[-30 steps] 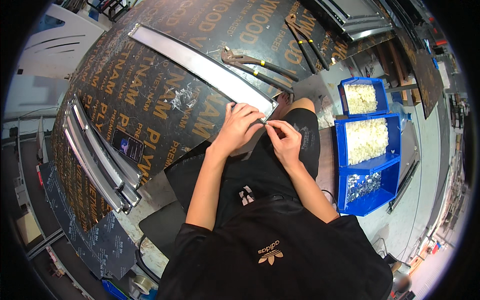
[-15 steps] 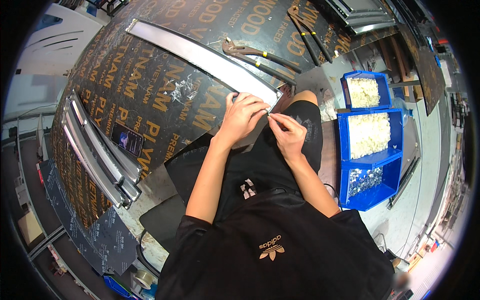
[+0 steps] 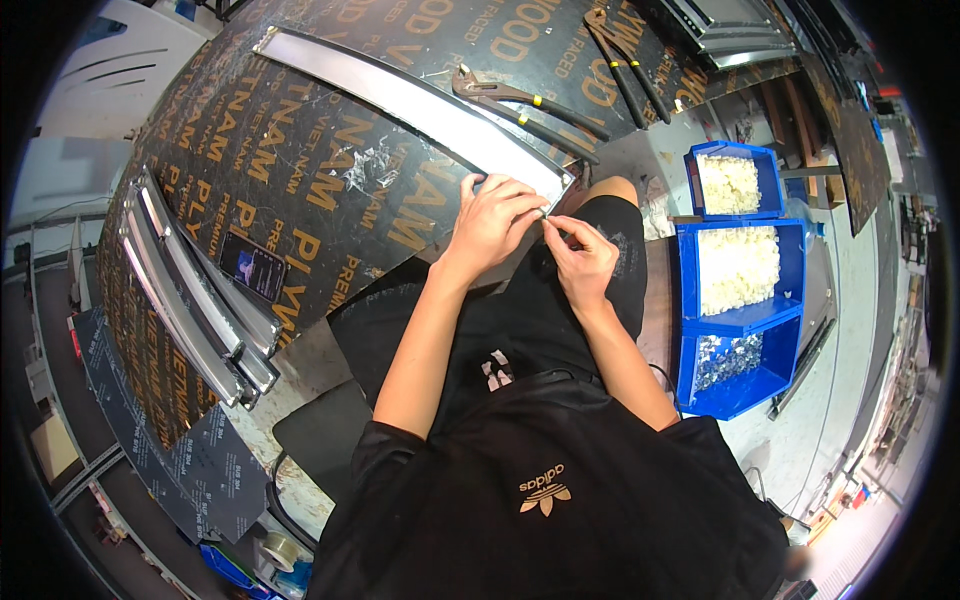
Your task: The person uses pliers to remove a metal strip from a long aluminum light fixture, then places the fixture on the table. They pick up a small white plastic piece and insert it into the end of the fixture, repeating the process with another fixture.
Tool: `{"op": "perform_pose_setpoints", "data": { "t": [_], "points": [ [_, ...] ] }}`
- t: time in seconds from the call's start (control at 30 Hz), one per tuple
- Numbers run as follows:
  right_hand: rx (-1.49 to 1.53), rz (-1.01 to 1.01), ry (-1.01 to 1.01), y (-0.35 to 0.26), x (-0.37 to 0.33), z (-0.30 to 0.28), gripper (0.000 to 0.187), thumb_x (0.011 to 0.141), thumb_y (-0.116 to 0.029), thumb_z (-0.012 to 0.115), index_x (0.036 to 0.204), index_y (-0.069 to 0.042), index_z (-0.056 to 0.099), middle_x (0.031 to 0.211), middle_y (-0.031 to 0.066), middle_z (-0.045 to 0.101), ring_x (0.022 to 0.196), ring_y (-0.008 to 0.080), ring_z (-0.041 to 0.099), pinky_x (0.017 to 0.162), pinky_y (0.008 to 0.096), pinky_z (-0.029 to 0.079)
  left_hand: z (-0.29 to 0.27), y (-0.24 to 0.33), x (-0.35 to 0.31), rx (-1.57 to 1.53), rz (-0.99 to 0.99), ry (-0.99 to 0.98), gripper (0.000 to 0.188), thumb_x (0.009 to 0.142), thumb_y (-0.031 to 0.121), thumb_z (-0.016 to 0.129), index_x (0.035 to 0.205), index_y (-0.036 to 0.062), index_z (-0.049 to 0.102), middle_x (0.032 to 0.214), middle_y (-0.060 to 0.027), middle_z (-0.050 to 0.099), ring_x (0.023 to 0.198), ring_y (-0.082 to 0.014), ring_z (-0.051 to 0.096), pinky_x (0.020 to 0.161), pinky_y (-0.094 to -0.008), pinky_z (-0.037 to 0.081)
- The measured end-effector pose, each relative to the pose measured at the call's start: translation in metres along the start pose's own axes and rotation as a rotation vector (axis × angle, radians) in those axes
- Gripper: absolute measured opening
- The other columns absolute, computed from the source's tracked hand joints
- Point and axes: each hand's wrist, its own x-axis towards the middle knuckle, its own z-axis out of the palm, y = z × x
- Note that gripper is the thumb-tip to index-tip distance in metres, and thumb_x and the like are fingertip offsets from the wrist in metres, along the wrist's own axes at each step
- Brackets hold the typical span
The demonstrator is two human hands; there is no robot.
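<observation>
A long silver metal strip (image 3: 400, 95) with dark edging lies slantwise on the printed dark plywood board, its near end beside my hands. My left hand (image 3: 492, 225) is closed against the strip's near end, thumb and forefinger pinched together at its corner. My right hand (image 3: 582, 258) meets them there, also in a pinch. A tiny pale piece (image 3: 543, 212) shows between the fingertips, too small to name. The fingers hide most of that corner. Water-pump pliers (image 3: 525, 108) with black and yellow handles lie just beyond the strip.
Pincers (image 3: 628, 70) lie farther back. To the right stand blue bins (image 3: 742, 318), two with cream-coloured small pieces and one with shiny metal bits. Several curved metal strips (image 3: 190, 290) and a phone (image 3: 253, 267) lie at left. More metal frames (image 3: 735, 40) sit at the far right.
My hands have hardly moved; the fingertips still meet at the strip's corner, and my right fingers have shifted slightly. The strip's near end and the pliers appear a little farther right.
</observation>
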Motion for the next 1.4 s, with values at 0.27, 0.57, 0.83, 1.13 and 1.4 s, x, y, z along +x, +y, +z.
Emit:
{"op": "perform_pose_setpoints", "data": {
  "t": [0.27, 0.57, 0.83, 1.13, 1.4],
  "points": [
    [0.002, 0.005, 0.010, 0.001, -0.002, 0.002, 0.013, 0.087, -0.007, 0.083, 0.097, -0.001, 0.079, 0.090, 0.0096, 0.078, 0.065, 0.0095, 0.064, 0.058, 0.0236, 0.050, 0.001, 0.001, -0.001, -0.007, -0.005, 0.012, 0.015, 0.091, 0.019, 0.074, 0.105, 0.0149, 0.079, 0.106, 0.0021, 0.073, 0.108, -0.0192, 0.061, 0.105, -0.0472, 0.030],
    [0.013, -0.043, 0.026, 0.004, -0.002, 0.004, 0.013, 0.088, -0.004, 0.082, 0.099, 0.000, 0.078, 0.088, 0.0062, 0.076, 0.059, 0.0055, 0.056, 0.054, 0.0221, 0.045, -0.003, 0.002, -0.001, 0.008, -0.006, -0.011, 0.015, 0.093, 0.019, 0.073, 0.106, 0.0170, 0.079, 0.108, 0.0024, 0.073, 0.110, -0.0193, 0.062, 0.105, -0.0444, 0.030],
    [0.014, -0.041, 0.034, 0.002, -0.001, 0.005, 0.012, 0.087, -0.004, 0.083, 0.098, -0.001, 0.078, 0.083, 0.0037, 0.073, 0.058, 0.0053, 0.053, 0.053, 0.0222, 0.042, -0.003, 0.002, 0.000, 0.001, -0.026, -0.032, 0.016, 0.092, 0.020, 0.073, 0.108, 0.0167, 0.078, 0.110, 0.0024, 0.073, 0.112, -0.0200, 0.061, 0.107, -0.0463, 0.030],
    [0.252, 0.294, 0.041, 0.016, 0.002, 0.005, 0.016, 0.086, -0.004, 0.086, 0.089, -0.001, 0.070, 0.079, -0.0023, 0.069, 0.067, 0.0020, 0.057, 0.059, 0.0188, 0.044, -0.004, 0.005, -0.001, 0.041, -0.018, -0.043, 0.031, 0.083, 0.032, 0.084, 0.110, 0.0186, 0.077, 0.111, 0.0014, 0.071, 0.115, -0.0205, 0.060, 0.106, -0.0486, 0.031],
    [0.401, 0.506, -0.152, 0.033, 0.035, -0.026, 0.018, 0.088, -0.008, 0.085, 0.087, -0.002, 0.068, 0.081, 0.0003, 0.070, 0.073, 0.0039, 0.061, 0.065, 0.0198, 0.047, 0.007, 0.001, -0.002, 0.011, -0.043, 0.056, 0.028, 0.079, 0.038, 0.086, 0.097, 0.0175, 0.077, 0.101, 0.0037, 0.071, 0.108, -0.0191, 0.062, 0.105, -0.0501, 0.033]
  ]
}}
